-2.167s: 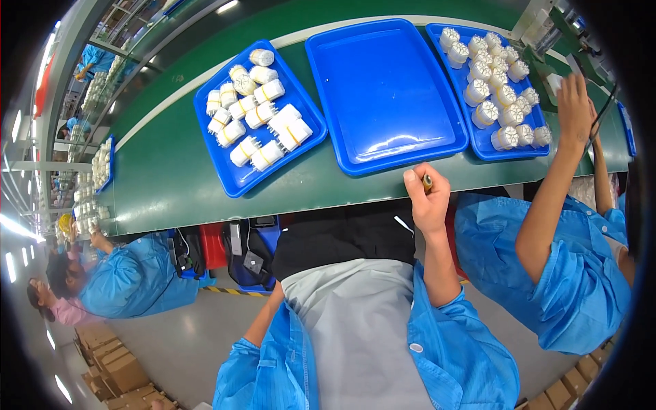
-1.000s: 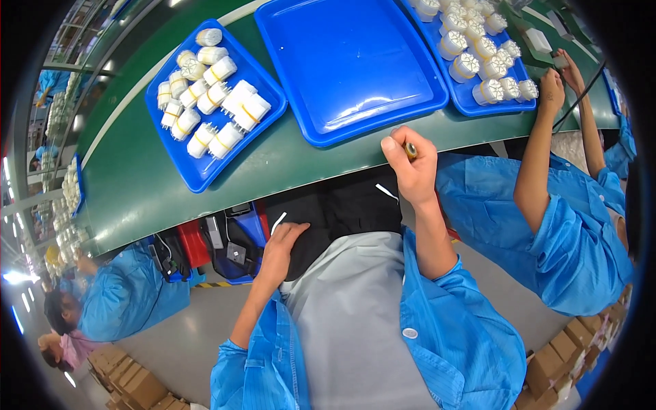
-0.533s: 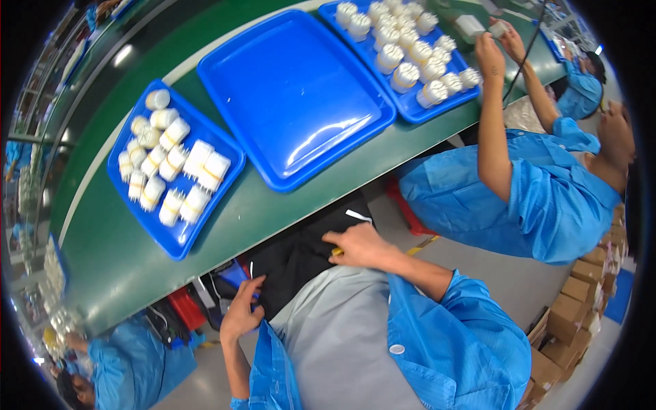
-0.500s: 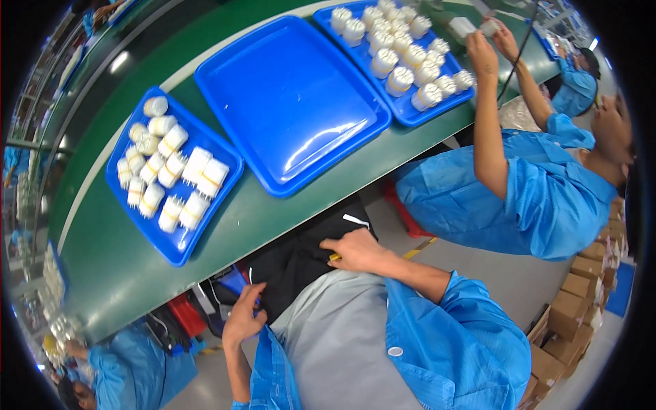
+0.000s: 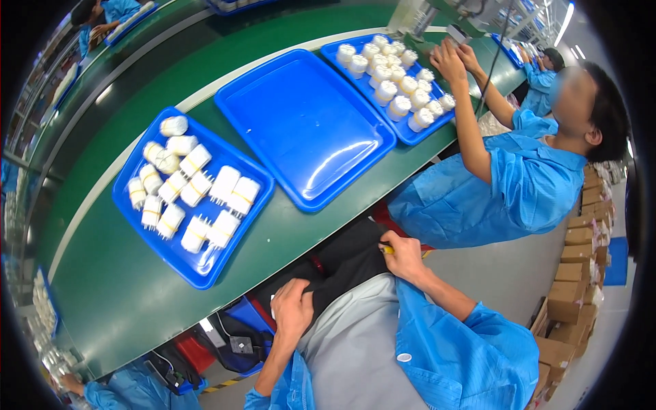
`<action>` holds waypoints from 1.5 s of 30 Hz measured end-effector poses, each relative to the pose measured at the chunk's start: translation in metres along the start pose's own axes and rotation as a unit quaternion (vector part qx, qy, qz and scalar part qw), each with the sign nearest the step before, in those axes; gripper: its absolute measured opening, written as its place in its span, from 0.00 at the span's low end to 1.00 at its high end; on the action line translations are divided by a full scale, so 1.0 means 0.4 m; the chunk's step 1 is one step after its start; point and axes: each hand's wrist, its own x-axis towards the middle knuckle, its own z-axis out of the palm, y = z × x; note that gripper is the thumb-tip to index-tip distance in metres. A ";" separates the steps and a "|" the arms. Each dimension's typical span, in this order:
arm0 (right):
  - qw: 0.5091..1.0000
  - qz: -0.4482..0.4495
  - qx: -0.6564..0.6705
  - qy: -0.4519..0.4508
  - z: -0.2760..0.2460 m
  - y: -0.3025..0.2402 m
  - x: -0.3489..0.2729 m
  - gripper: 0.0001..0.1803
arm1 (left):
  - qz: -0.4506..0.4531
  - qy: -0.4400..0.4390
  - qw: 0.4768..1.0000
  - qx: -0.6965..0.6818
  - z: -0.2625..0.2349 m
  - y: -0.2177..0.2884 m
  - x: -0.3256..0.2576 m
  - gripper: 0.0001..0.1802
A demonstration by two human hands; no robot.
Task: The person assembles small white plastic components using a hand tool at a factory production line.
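Observation:
My left hand (image 5: 292, 305) lies on the black trousers (image 5: 345, 263) over my left thigh, fingers together and bent a little, the thumb apart. No object shows in it. My right hand (image 5: 404, 258) is on the other thigh, fingers curled around a small yellow object (image 5: 387, 249); most of it is hidden, so its kind does not show. Beyond my lap, on the green table, a blue tray (image 5: 263, 195) holds several white cylindrical parts (image 5: 196, 158) with metal pins and yellow bands. Right of it lies a larger, bare blue tray (image 5: 294, 123).
A second filled blue tray (image 5: 425, 137) stands farther right. Beside me a co-worker in a blue jacket (image 5: 471, 198) handles a small white part at the table. The green table edge (image 5: 301, 256) runs across my front. Cardboard boxes (image 5: 567, 301) are stacked at the right.
My left hand has moved from beside my thigh onto the trousers. My right hand has shifted right and curled more around the yellow object. The co-worker's hands are lower and farther left.

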 end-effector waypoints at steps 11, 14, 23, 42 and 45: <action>0.987 0.071 0.065 -0.128 -0.034 -0.072 -0.022 0.11 | -0.005 -0.124 0.982 -0.145 0.046 -0.041 0.055 0.08; 0.990 -0.007 0.129 0.050 -0.111 -0.099 0.086 0.05 | -0.048 -0.044 0.980 -0.190 0.027 -0.107 0.068 0.09; 0.967 0.043 -0.106 0.229 -0.335 -0.049 0.481 0.20 | -0.097 0.045 0.986 -0.132 0.031 -0.207 0.092 0.14; 0.984 -0.065 -0.008 0.168 -0.274 -0.195 0.490 0.21 | -0.310 0.038 0.941 0.133 -0.024 -0.083 -0.137 0.29; 0.985 -0.074 0.026 0.153 -0.241 -0.218 0.502 0.21 | -0.308 0.061 0.947 -0.072 0.011 -0.112 -0.148 0.25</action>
